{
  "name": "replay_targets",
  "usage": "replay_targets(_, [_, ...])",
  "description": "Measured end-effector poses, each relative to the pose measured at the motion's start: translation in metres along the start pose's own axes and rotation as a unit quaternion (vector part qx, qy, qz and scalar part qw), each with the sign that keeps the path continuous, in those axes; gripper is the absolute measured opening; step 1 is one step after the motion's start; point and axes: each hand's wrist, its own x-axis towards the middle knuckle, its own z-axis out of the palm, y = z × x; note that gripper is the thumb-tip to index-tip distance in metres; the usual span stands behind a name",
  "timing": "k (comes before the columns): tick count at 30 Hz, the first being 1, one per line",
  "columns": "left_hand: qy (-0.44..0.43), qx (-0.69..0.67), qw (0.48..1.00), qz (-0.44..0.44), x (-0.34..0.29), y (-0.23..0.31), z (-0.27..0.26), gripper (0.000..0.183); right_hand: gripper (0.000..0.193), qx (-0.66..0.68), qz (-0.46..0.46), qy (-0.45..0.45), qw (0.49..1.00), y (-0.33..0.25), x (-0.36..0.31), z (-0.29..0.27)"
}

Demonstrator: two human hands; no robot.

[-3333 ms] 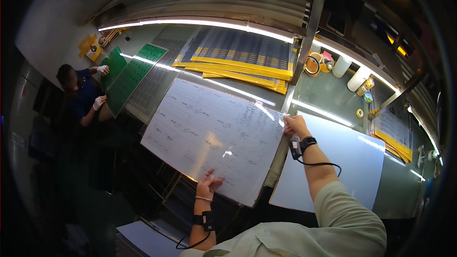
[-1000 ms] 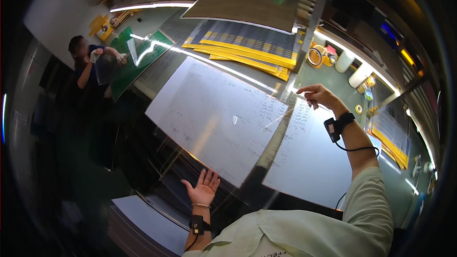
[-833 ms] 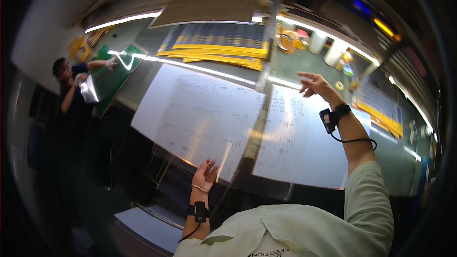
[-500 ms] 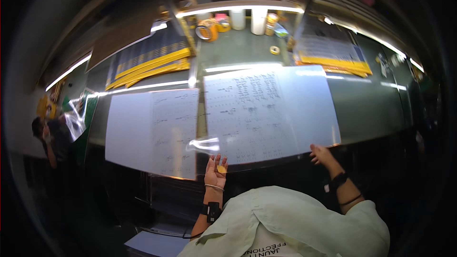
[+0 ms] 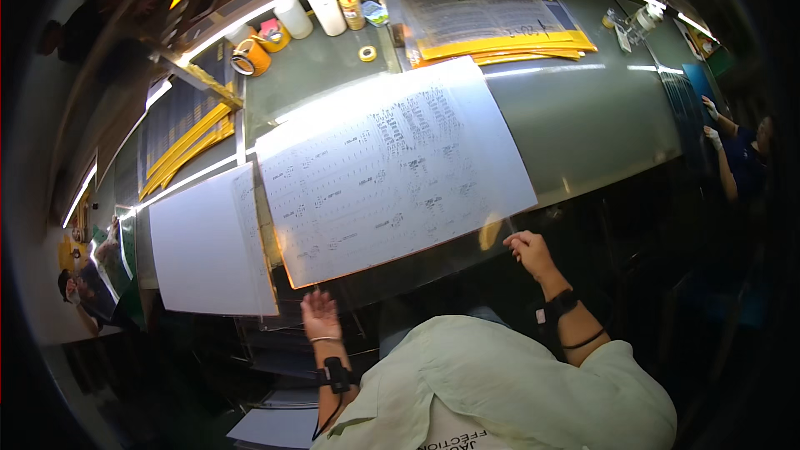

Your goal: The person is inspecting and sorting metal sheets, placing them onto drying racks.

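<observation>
A large white panel [image 5: 358, 192] with rows of small dark marks lies on the glass-topped table. A second white panel [image 5: 208, 242] lies left of it, its right part marked too. My left hand [image 5: 321, 315] is palm up with fingers stretched out, just below the marked panel's near left corner; it appears to hold nothing. My right hand [image 5: 529, 252] is off the panel's near right corner, thumb and fingers pinched together. A thin pale edge shows at those fingertips, beside a yellowish glint [image 5: 491, 233]; what they hold cannot be made out.
Yellow-edged dark sheets are stacked at the far right [image 5: 500, 21] and left [image 5: 187, 146]. Tape rolls [image 5: 250, 58], white cylinders [image 5: 325, 10] and a small yellow roll [image 5: 367, 53] stand behind. Other people work at the right [image 5: 737, 150] and left [image 5: 83, 300]. White sheets [image 5: 279, 427] lie low.
The view has swung to the right, so panels and bench sit further left. My right hand's fingers have come together. The bright glint above my left hand is gone; both hands stay at the near edge.
</observation>
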Motion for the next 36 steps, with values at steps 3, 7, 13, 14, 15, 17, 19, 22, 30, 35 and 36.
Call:
replay_targets(3, [0.053, 0.185, 0.980, 0.046, 0.015, 0.037, -0.028, 0.026, 0.010, 0.066, 0.024, 0.063, 0.996, -0.008, 0.015, -0.028])
replay_targets(7, [0.098, 0.414, 0.900, 0.092, 0.005, 0.049, 0.019, 0.023, 0.003, 0.083, -0.030, 0.155, 0.984, -0.007, 0.043, -0.053])
replay_targets(13, [0.041, 0.389, 0.904, 0.174, 0.009, 0.052, 0.036, 0.015, 0.007, -0.168, -0.106, 0.202, 0.959, -0.020, 0.060, -0.059])
replay_targets(14, [0.065, 0.392, 0.904, 0.160, 0.008, 0.054, 0.040, 0.015, 0.009, -0.188, -0.128, 0.206, 0.952, -0.018, 0.061, -0.059])
replay_targets(15, [0.089, 0.394, 0.903, 0.147, 0.008, 0.054, 0.041, 0.015, 0.009, -0.183, -0.121, 0.209, 0.953, -0.017, 0.060, -0.059])
replay_targets(17, [0.099, 0.395, 0.903, 0.135, 0.010, 0.056, 0.035, 0.016, 0.009, -0.186, -0.121, 0.207, 0.953, -0.020, 0.059, -0.058])
replay_targets(19, [0.107, 0.395, 0.904, 0.125, 0.013, 0.058, 0.028, 0.016, 0.009, -0.189, -0.122, 0.206, 0.952, -0.021, 0.058, -0.058])
replay_targets(22, [0.106, 0.403, 0.900, 0.131, 0.017, 0.058, 0.024, 0.016, 0.008, -0.175, -0.116, 0.198, 0.957, -0.019, 0.057, -0.061])
replay_targets(30, [0.103, 0.398, 0.883, 0.228, 0.009, 0.049, 0.024, 0.016, 0.008, -0.164, -0.136, 0.201, 0.956, -0.014, 0.052, -0.056])
replay_targets(35, [0.096, 0.409, 0.891, 0.175, 0.008, 0.047, 0.011, 0.015, 0.009, -0.184, -0.141, 0.202, 0.952, -0.015, 0.057, -0.060])
replay_targets(36, [0.068, 0.434, 0.886, 0.152, 0.010, 0.052, 0.006, 0.013, 0.010, -0.190, -0.149, 0.204, 0.949, -0.014, 0.059, -0.061])
